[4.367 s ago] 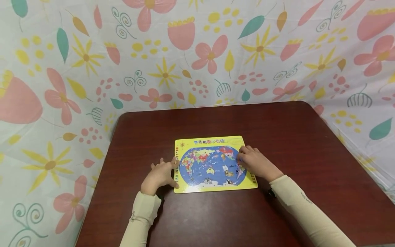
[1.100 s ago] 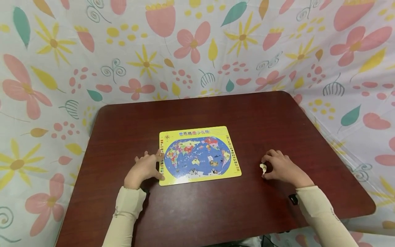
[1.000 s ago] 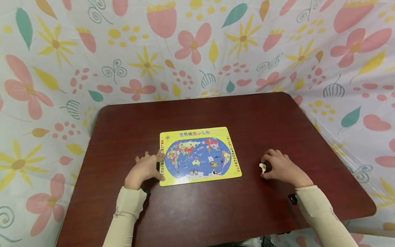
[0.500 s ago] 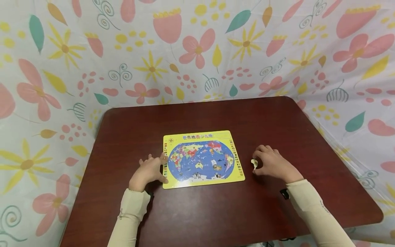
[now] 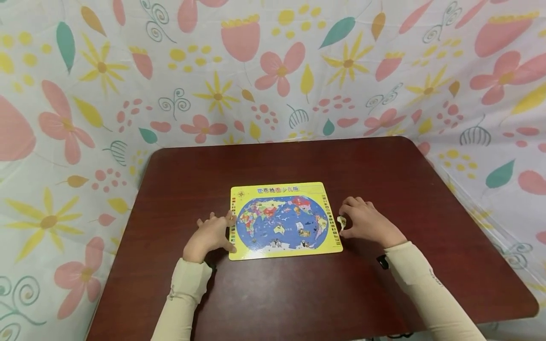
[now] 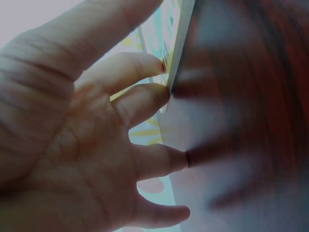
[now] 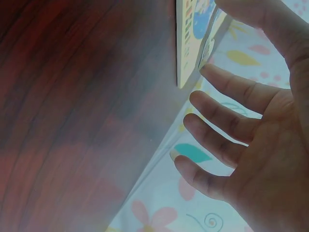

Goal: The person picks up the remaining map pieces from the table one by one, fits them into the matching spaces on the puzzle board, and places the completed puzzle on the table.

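Observation:
A yellow-bordered world map puzzle board (image 5: pixel 279 241) lies flat on the table, its blue map ringed with small flags down both sides. My left hand (image 5: pixel 209 239) is spread at the board's left edge, thumb near the lower corner and index finger higher up. In the left wrist view, straight fingers (image 6: pixel 145 104) touch the board's edge. Just off the board's right edge, my right hand (image 5: pixel 368 221) pinches a small pale puzzle piece (image 5: pixel 341 222) between thumb and index finger. The right wrist view shows that piece (image 7: pixel 208 49) edge-on, with the other fingers held apart.
A dark red-brown table (image 5: pixel 277 303) with rounded corners carries the board. Floral cloth (image 5: pixel 273 71) hangs behind the table and along its sides. A dark strap (image 5: pixel 383 262) shows under the right wrist.
Earlier my right hand was over the map's right side, then well right of the board with the piece pinched. Since then it has come back left, close to the board. My left hand stays put.

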The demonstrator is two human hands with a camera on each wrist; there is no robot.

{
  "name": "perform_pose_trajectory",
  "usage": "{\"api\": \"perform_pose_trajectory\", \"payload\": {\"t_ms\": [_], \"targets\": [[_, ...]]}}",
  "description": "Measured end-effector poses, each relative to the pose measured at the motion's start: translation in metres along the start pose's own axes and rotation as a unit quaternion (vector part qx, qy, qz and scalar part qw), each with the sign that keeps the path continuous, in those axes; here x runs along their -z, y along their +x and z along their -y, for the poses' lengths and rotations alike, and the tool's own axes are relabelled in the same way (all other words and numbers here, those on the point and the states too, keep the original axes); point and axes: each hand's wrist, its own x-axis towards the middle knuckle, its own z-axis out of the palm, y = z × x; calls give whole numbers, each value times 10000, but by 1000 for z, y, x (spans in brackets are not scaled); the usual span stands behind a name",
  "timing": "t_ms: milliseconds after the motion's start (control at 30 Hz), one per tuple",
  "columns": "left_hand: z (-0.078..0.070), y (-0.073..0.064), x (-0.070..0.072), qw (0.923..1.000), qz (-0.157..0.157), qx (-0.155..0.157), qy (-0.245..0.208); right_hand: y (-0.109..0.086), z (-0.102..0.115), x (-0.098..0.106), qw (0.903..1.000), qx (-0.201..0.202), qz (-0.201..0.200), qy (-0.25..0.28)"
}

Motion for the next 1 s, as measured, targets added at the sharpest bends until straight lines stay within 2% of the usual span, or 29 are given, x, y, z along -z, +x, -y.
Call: {"api": "perform_pose_trajectory", "payload": {"t_ms": [500, 733, 1000], "targets": [[-2, 0, 1, 10000, -71, 49, -42, 20, 14, -10, 9994, 296, 146, 63], [-1, 3, 0, 10000, -42, 33, 61, 28, 20, -13, 9995, 231, 210, 107], [2, 0, -1, 10000, -19, 92, -24, 36, 30, -14, 9988, 207, 445, 89]]}}
